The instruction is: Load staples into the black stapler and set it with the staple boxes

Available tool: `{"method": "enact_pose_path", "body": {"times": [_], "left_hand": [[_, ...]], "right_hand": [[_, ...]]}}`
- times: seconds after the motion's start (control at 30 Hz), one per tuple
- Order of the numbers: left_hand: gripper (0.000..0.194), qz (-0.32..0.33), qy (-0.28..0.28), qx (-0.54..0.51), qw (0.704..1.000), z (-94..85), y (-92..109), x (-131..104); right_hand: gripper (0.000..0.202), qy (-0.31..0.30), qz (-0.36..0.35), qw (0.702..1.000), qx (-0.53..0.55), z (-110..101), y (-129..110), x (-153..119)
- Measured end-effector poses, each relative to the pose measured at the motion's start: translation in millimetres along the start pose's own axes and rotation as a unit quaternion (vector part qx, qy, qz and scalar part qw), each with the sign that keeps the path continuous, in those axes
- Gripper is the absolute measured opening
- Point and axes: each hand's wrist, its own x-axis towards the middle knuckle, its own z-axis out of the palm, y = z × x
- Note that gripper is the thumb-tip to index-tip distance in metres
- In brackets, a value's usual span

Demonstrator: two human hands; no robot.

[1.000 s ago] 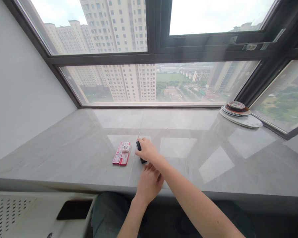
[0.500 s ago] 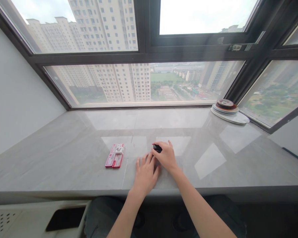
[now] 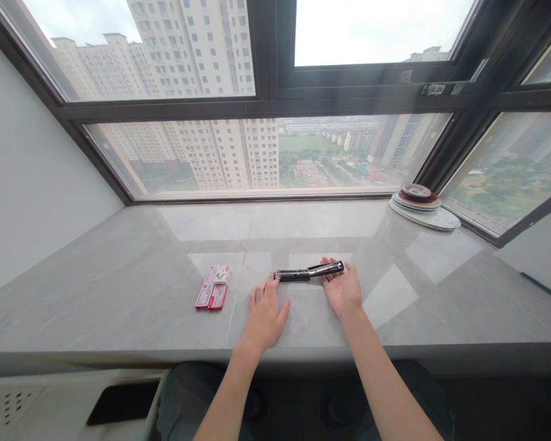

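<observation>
A black stapler lies unfolded on the grey stone sill, its silver inner rail showing on the right part. That right part rests on the fingers of my right hand, which is palm up with its fingers spread. My left hand lies palm down on the sill, fingers apart, its fingertips touching the stapler's left end. Left of my hands sit small red and white boxes, with a white one showing a staple picture on top.
A stack of plates stands in the back right corner by the window frame. The sill's front edge runs in front of me. A pale perforated surface is at lower left.
The stapler has been swung open and now stretches out to the right. My right hand has moved right and turned palm up. My left hand has shifted slightly.
</observation>
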Motion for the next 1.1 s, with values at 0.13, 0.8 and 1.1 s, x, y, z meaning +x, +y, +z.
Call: {"method": "enact_pose_path", "body": {"times": [0.13,0.8,1.1], "left_hand": [[0.049,-0.104,0.109,0.047,0.987,-24.2,-30,-18],[0.054,0.060,-0.078,-0.205,0.974,-12.7,12,5],[0.056,0.022,-0.061,-0.219,0.974,-11.9,5,-3]], "right_hand": [[0.028,-0.026,0.023,0.999,-0.012,-32,-16,-40],[0.043,-0.214,0.089,0.754,-0.614,-11,-16,-49],[0.027,-0.181,-0.101,0.615,-0.761,-6,-52,-49]]}}
